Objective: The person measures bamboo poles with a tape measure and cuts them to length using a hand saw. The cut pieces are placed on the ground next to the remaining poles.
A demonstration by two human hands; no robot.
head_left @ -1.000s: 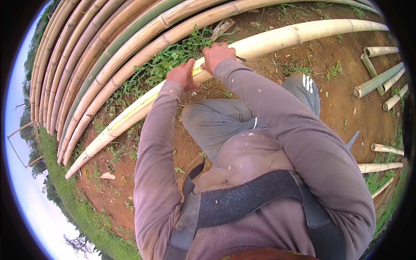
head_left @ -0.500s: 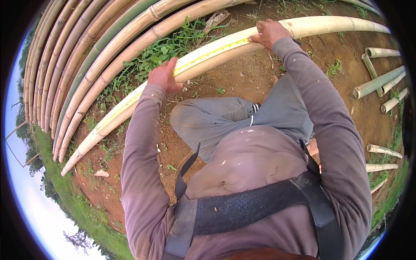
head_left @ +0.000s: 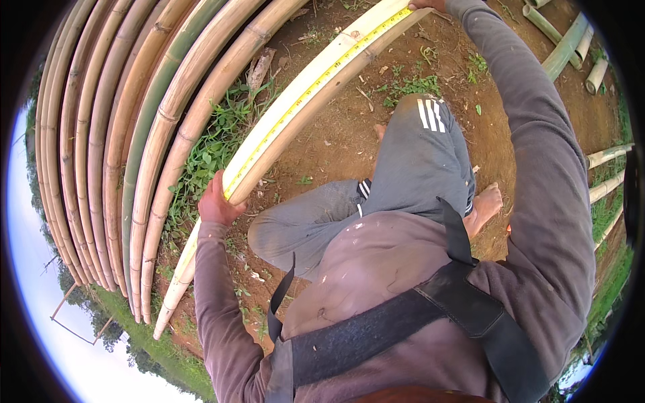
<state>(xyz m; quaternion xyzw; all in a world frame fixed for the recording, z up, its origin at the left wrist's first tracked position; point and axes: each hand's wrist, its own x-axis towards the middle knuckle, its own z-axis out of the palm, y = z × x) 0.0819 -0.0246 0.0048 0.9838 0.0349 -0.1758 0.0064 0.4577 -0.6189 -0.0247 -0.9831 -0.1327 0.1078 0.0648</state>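
"Brown soil (head_left: 329,154) spreads around you, with a bamboo row (head_left: 173,94) to your left. How many green stems?"

"One green stem (head_left: 148,114). Your one pole (head_left: 317,99) slants before you, one yellow tape (head_left: 336,65) along it."

"Your two hands?"

"Your left hand (head_left: 220,203) is clamped round the pole; your right hand (head_left: 430,5) is at the tape farther up, half cropped, its fingers' grip impossible to tell."

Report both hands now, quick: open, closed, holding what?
Left hand: closed across the bamboo pole, over the yellow measuring tape.
Right hand: at the tape, partly cut off at the picture's top edge; grip cannot be told.
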